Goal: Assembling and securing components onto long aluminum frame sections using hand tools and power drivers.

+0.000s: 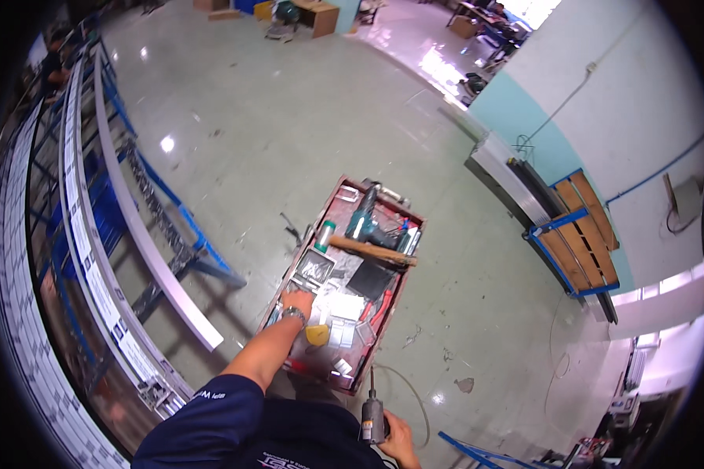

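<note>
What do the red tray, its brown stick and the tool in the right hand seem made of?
Tray: perhaps painted metal, its red worn patchy. Stick: probably bare wood, brown and streaky. Tool: likely metal, its grey body softly shiny.

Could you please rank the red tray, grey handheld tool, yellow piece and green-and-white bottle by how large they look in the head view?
1. Red tray
2. Grey handheld tool
3. Yellow piece and green-and-white bottle: smallest, but too alike to rank.

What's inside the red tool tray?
The red tool tray holds a cordless drill, wooden piece, green bottle and yellow item, among others. Whatever sits beneath the left grip is hidden.
</note>
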